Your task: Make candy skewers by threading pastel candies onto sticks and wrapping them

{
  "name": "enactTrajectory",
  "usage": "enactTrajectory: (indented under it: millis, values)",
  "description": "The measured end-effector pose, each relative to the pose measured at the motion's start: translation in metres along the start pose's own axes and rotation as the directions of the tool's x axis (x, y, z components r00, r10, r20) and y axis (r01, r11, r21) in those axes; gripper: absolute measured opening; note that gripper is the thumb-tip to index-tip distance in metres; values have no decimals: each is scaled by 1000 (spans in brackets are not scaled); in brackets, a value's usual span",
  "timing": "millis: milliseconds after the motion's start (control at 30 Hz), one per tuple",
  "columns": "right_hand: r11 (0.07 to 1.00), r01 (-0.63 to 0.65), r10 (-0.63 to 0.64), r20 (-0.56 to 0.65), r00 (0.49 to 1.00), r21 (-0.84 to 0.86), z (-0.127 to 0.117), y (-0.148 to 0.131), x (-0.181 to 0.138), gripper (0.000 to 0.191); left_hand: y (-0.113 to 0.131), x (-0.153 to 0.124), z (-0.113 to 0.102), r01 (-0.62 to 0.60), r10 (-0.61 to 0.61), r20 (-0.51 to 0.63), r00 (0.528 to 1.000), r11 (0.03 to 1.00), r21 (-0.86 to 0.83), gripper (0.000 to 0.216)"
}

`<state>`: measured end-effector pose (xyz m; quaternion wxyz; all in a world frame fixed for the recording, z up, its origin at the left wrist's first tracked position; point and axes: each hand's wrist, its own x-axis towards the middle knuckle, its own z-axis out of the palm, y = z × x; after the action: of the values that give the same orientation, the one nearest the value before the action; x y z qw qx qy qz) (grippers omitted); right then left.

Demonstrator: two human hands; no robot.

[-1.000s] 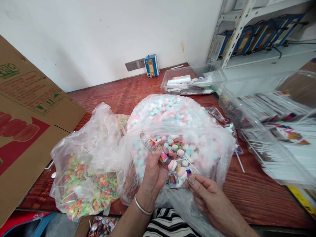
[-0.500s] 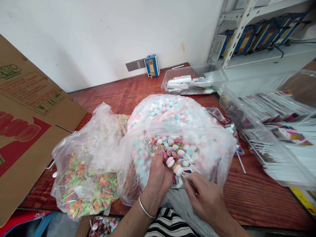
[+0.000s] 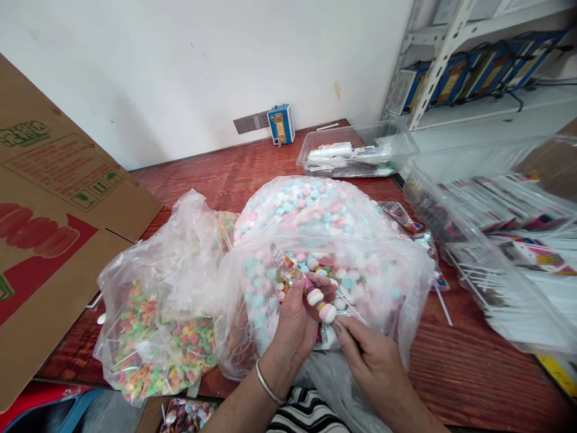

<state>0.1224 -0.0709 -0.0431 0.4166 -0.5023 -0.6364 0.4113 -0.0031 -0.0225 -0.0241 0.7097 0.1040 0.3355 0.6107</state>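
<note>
My left hand (image 3: 295,319) is closed around a candy skewer (image 3: 325,311) with pink and white marshmallow-like pieces at its lower end. A printed clear wrapper (image 3: 283,264) sticks out above my left thumb. The fingertips of my right hand (image 3: 372,355) pinch the skewer's lower end, just below the last candy; the stick there is mostly hidden. Both hands are over the opening of a large clear bag (image 3: 401,270) full of pink, blue and white candies. Another candy skewer with a white stick (image 3: 349,300) lies in the bag, partly behind my left fingers.
Left of the big bag lies a bag of coloured candy rings (image 3: 189,343). A cardboard box (image 3: 103,222) stands at the far left. Clear bins (image 3: 478,288) with wrappers and white sticks are on the right; another plastic bin (image 3: 311,165) and a blue device (image 3: 281,125) sit at the back.
My right fingertips have come slightly closer to the lowest candy. The left hand keeps its hold, and the wrapper's top has tilted a little. The whole view has shifted slightly.
</note>
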Motion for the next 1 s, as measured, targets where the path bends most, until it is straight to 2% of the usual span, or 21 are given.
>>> enactTrajectory:
  millis: [33, 67, 133, 200, 267, 367, 433, 467, 500, 567, 600, 633, 667, 733, 800, 833, 933, 1000]
  values:
    - [965, 155, -169, -48, 984, -213, -1, 3, 0, 26, -1, -1, 0, 5, -5, -16, 1000, 1000, 21, 33]
    - [883, 264, -310, -61, 949, -388, -3, 6, 1, 23, -1, -1, 0, 17, -16, -28, 999, 999, 41, 33]
    - [720, 367, -480, -40, 876, -590, -6, 10, 2, 22, 2, 0, -1, 25, -23, -34, 999, 997, 71, 30]
    - [660, 386, -521, -23, 853, -644, -7, 12, 3, 21, 9, 3, -3, -3, 4, -21, 1000, 997, 71, 25]
    - [700, 379, -504, -43, 862, -606, -8, 12, 4, 19, 16, 8, -5, -35, 35, 2, 999, 999, 33, 28]
    - [883, 288, -348, -106, 931, -372, -6, 11, 5, 20, 22, 14, -10, -56, 57, 8, 998, 998, -24, 19]
    - [992, 94, -101, -75, 992, -87, -4, 9, 5, 24, 23, 16, -11, -69, 67, -31, 997, 995, -66, 12]
    - [996, -48, 49, -16, 999, 72, -2, 9, 5, 27, 23, 16, -11, -71, 66, -57, 996, 993, -89, 12]
    - [956, -199, 189, 65, 980, 218, -1, 9, 4, 32, 22, 16, -10, -71, 62, -79, 995, 991, -112, 11]
    - [795, -441, 384, 218, 897, 416, 2, 9, 3, 43, 21, 14, -6, -67, 54, -95, 994, 987, -143, 11]
    - [726, -504, 433, 259, 864, 467, 4, 9, 2, 46, 19, 12, -4, -66, 54, -87, 995, 987, -146, 11]
    - [698, -521, 454, 259, 852, 491, 5, 9, 2, 47, 17, 11, -2, -67, 57, -71, 996, 988, -142, 12]
    - [714, -501, 448, 230, 864, 490, 5, 8, 2, 45, 15, 9, 0, -69, 63, -52, 997, 989, -130, 13]
    - [837, -367, 350, 120, 929, 406, 4, 7, 2, 37, 9, 6, 3, -72, 71, -12, 997, 994, -86, 16]
    - [964, -170, 173, 4, 985, 205, 1, 7, 2, 29, 3, 4, 2, -67, 68, 18, 998, 997, -36, 20]
    - [994, -77, 81, -41, 996, 81, 0, 8, 1, 27, 1, 3, 1, -57, 57, 30, 998, 998, -6, 21]
    - [971, 94, -122, -117, 986, -220, -5, 10, -1, 23, 1, 3, -4, 8, -14, 76, 997, 997, 77, 24]
    - [945, 137, -181, -125, 976, -296, -7, 11, -2, 20, 7, 7, -7, 15, -21, 102, 995, 998, 67, 31]
